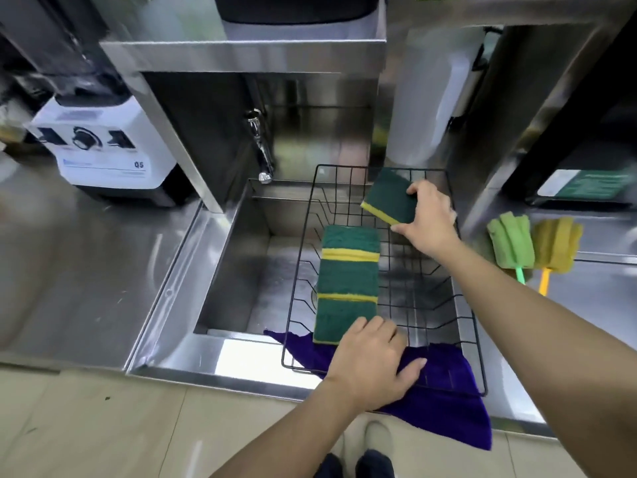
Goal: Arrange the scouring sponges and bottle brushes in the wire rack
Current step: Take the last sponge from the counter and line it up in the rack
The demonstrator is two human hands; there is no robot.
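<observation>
Head view shows a black wire rack [468,288] sitting over a steel sink [238,270], with a purple cloth [448,401] under its near edge. Inside the rack, on its left side, three scouring sponges [348,281] lie in a row, green face up, each touching the next. The left hand [368,367] rests at about 6 o'clock of the rack, fingers bent on the near end of the closest sponge; it presses the sponge and does not clearly grip it. The right hand [431,219] is at about 1 o'clock and is closed around a fourth sponge [389,196], thumb on one edge and fingers on the other, holding it tilted above the far part of the rack. Two bottle brushes [534,246], one green and one yellow, lie on the steel surface [586,298] at 3 o'clock, outside the rack. I think the step now is to set the fourth sponge at the far end of the row. To do it well, turn it flat with the green side up, line its long edges with the row, lower it until it touches the far sponge, and keep the left hand steady so the row does not slide.
</observation>
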